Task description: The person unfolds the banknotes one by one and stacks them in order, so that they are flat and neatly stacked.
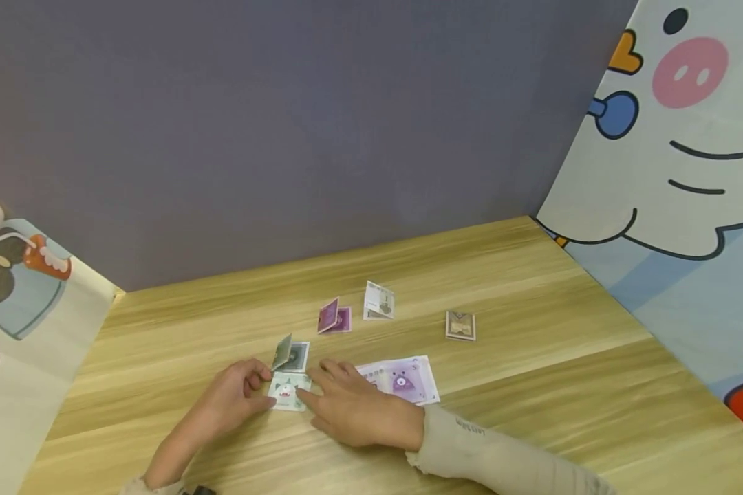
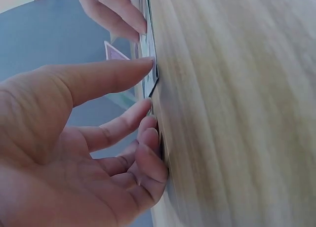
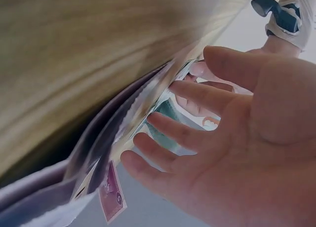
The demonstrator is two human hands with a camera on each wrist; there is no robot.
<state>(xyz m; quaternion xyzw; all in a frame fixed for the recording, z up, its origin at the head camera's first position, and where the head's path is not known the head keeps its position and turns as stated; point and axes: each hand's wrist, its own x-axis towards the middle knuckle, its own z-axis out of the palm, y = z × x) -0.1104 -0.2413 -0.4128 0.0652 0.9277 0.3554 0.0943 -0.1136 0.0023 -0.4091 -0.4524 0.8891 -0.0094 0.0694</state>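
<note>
Left hand [image 1: 238,392] in at the left side of the pale green note [image 1: 289,392], and it has the paper's edge: thumb on the near corner, index fingertip at the far one, the other fingers curled in behind. Across from it the right hand [image 1: 359,405] reaches over, palm down, fingers spread and fairly straight, no grip there, the index fingertip touching the note's right side. So the pale green note sits between the two hands on the wooden table [image 1: 563,302], monster picture facing up.

Just behind it, the dark green note [image 1: 297,357], folded, one half tilted up off the surface. Beyond that, the magenta note [image 1: 343,319], propped half open in the same way, and near it to the right the white note [image 1: 379,301], also creased and standing. Well apart on the right side, the brown note [image 1: 461,325], folded small.

Now the lilac note [image 1: 402,381]: it pokes out past the right hand, partly covered by it, one-eyed purple creature on top, and the right wrist view shows layered paper edges there. At the back, a grey wall [image 1: 322,137]; to the right, a cartoon panel [image 1: 687,158] with a pink snout.
</note>
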